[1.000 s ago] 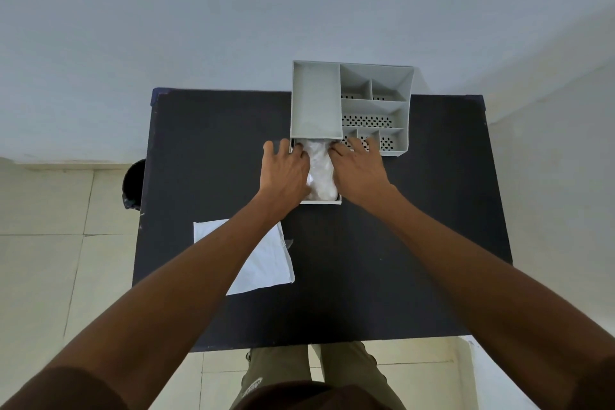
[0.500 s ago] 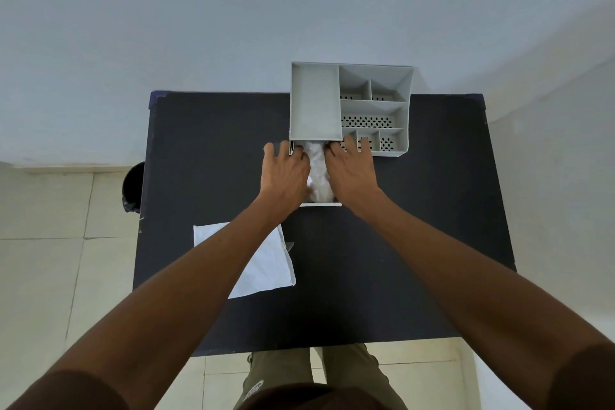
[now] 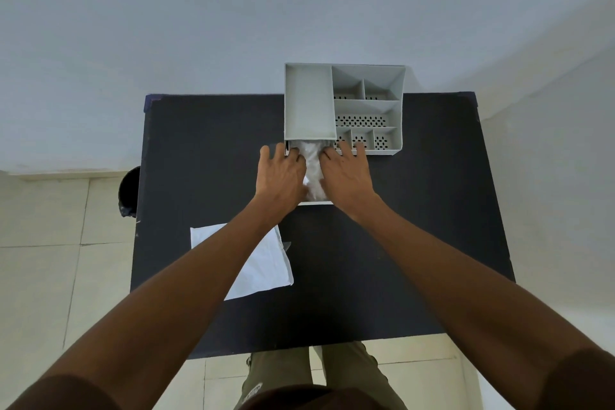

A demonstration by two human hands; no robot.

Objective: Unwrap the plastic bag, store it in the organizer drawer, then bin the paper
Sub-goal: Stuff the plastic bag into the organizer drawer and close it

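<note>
Storing step: your left hand (image 3: 282, 176) and right hand (image 3: 346, 175), grip released, flat-press the plastic bag (image 3: 312, 173) into the open drawer (image 3: 316, 203); next, shut it, then bin the paper (image 3: 263, 265).

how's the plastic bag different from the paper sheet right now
The plastic bag is crumpled and bunched up; the paper lies flat. The bag sits in the pulled-out drawer of the organizer, pressed between the left hand and right hand; the paper rests on the black table, in no hand, though the left forearm crosses over it. Both look whitish.
</note>
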